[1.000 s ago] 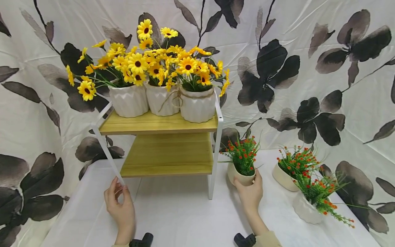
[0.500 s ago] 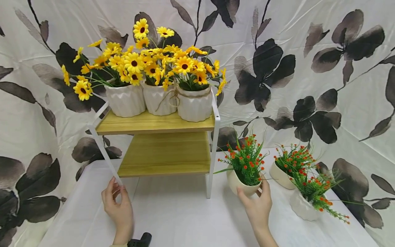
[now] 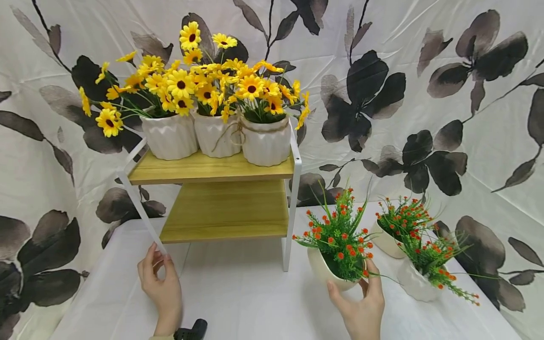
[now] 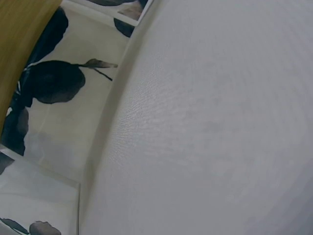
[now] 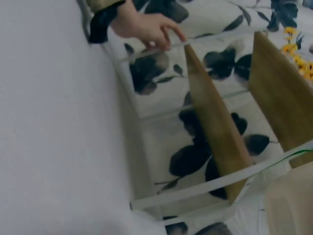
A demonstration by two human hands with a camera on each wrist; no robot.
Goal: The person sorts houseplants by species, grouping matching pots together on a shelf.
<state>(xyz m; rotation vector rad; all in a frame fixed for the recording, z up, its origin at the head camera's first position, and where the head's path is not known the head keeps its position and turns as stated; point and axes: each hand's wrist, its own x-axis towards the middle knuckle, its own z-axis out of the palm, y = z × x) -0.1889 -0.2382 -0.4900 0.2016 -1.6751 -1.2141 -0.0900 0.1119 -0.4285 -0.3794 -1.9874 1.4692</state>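
Note:
My right hand (image 3: 363, 304) grips a cream flowerpot (image 3: 318, 268) of green sprigs with small orange-red flowers, its opening tilted toward me. The pot is off the table, right of a two-tier shelf (image 3: 225, 208) with wooden boards and a white frame. In the right wrist view, the pot (image 5: 289, 203) shows at the lower right, and no fingers of that hand appear. My left hand (image 3: 163, 285) holds the shelf's front left leg (image 3: 142, 210) near the lower board; the right wrist view shows this hand (image 5: 149, 30) too. The left wrist view shows no hand.
Three white pots of yellow daisies (image 3: 265, 141) stand on the top board. Two more red-flowered plants stand at the right, in a cream pot (image 3: 387, 243) and a white fluted pot (image 3: 418, 283). A white cloth (image 3: 246, 302) covers the table before a floral backdrop.
My right hand has brought the cream flowerpot up and toward me, tilting it further. My left hand stays at the shelf leg. The head view has shifted slightly.

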